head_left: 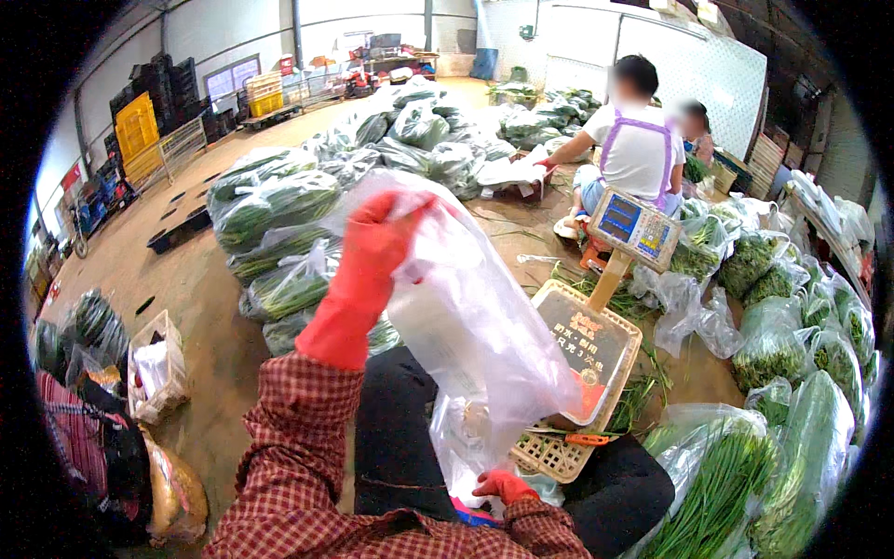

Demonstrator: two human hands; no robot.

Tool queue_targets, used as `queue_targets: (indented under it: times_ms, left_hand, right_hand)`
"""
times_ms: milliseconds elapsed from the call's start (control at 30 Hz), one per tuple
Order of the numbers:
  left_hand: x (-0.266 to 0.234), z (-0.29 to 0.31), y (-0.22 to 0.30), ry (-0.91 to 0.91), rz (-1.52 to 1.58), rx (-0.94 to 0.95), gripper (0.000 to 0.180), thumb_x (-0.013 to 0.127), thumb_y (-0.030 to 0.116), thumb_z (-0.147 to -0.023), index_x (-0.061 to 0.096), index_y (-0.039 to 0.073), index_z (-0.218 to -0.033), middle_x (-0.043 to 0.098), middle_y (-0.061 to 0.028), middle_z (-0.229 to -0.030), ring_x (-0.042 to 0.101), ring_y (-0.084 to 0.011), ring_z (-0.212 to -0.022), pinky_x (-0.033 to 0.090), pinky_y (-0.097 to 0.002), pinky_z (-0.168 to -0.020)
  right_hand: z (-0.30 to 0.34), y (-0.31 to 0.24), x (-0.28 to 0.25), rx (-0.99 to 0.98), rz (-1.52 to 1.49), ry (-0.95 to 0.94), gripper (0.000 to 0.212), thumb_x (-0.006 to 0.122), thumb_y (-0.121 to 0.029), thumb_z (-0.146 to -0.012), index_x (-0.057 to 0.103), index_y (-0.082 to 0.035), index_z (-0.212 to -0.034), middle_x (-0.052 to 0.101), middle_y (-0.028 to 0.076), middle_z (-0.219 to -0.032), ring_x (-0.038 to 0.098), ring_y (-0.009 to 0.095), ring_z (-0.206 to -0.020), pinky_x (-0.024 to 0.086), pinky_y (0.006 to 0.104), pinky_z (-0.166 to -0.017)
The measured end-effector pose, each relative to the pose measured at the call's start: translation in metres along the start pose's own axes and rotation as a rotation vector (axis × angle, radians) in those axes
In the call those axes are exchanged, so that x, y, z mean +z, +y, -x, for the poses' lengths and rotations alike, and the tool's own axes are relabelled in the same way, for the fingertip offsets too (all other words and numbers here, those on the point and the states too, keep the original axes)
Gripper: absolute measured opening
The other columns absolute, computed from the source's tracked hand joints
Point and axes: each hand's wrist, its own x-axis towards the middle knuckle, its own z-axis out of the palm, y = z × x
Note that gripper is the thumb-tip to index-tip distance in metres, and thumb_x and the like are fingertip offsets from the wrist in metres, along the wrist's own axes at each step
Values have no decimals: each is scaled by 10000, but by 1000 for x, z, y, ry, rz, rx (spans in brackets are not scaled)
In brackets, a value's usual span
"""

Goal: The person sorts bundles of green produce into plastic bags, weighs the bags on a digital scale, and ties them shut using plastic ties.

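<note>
My left hand (380, 233), in a red rubber glove, is raised, its fingers closed on the top of a long translucent plastic bag (466, 321) that hangs over my dark-trousered legs (619, 494). My right hand (506, 485), gloved in red too, sits low beside the bag's bottom with fingers curled; I can't tell whether they grip it. A flat-topped weighing scale (616, 352) stands just right of the bag.

2 own grips (384, 233) (506, 485), 2 co-wkrs (633, 154) (700, 142), 1 scale disp (635, 228)
</note>
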Motion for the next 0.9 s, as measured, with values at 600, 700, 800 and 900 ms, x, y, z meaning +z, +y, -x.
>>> queue_targets:
  times_ms: [600, 700, 800, 900]
  left_hand:
    - [-65, -18, -93, -365, 603, -99, 420, 564, 294, -887, 522, 23, -1205, 617, -58, -1028, 604, -167, -871, 504, -311, -730]
    - [-102, -20, -111, -290, 619, -161, 440, 567, 282, -877, 499, 21, -1225, 605, -77, -1069, 601, -200, -936, 503, -334, -799]
    - [-107, 3, -160, -78, 655, -361, 433, 574, 261, -863, 503, 16, -1212, 600, -93, -1082, 603, -232, -958, 508, -357, -838]
    - [-142, -2, -235, -91, 322, -405, 406, 574, 283, -865, 531, 61, -1203, 618, -97, -1021, 621, -221, -886, 538, -378, -734]
  right_hand:
    - [91, -148, -196, -504, -1260, 792, 605, 579, -390, -825, 454, -30, -1294, 489, 129, -1306, 462, 271, -1203, 381, 418, -991]
    - [122, -163, -256, -886, -1538, 560, 755, 535, -568, -825, 349, -87, -1376, 381, 99, -1406, 379, 277, -1271, 275, 443, -1058]
    - [160, -169, -309, -619, -877, 519, 827, 462, -660, -807, 324, -88, -1388, 357, 91, -1420, 355, 282, -1286, 229, 456, -1083]
    - [153, -146, -303, -706, -1446, 384, 888, 389, -738, -776, 387, -56, -1345, 414, 115, -1374, 389, 286, -1264, 245, 449, -1085]
